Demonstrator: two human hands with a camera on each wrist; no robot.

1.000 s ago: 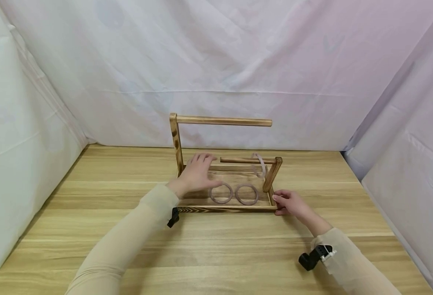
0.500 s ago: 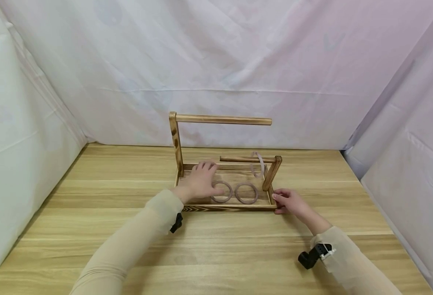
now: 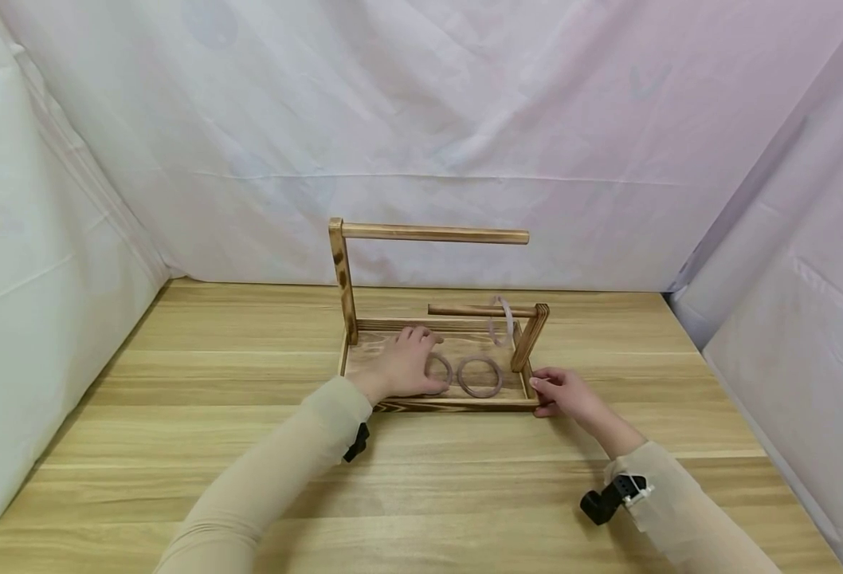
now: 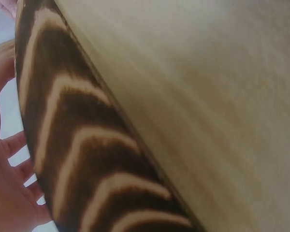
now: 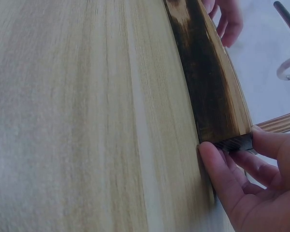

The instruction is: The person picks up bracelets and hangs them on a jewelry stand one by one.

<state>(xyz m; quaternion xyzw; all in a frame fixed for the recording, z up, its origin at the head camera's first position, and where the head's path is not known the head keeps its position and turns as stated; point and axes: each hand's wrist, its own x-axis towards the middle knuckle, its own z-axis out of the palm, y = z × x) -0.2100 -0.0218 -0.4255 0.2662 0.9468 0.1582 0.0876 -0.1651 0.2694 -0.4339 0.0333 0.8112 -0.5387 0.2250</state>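
A wooden bangle stand with a tray base (image 3: 457, 405) carries a long upper bar (image 3: 436, 233) and a shorter lower bar (image 3: 464, 310). One pale translucent bangle (image 3: 506, 323) hangs on the lower bar near its post. Two more bangles lie flat in the tray, the right one (image 3: 480, 377) in full sight. My left hand (image 3: 409, 365) reaches over the left one (image 3: 446, 373), partly covering it, with thumb and fingers spread. My right hand (image 3: 568, 396) pinches the tray's front right corner, the thumb (image 5: 268, 140) at the top of the rim.
The stand rests on a wood-grain table (image 3: 421, 494). White cloth (image 3: 421, 96) hangs behind the table and along both sides. The stand's tall left post (image 3: 345, 279) rises just behind my left hand, and its short right post (image 3: 531, 339) stands beside my right hand.
My left hand has moved right and downward, from the tray's left part to over the left bangle. My right hand has kept its place at the corner.
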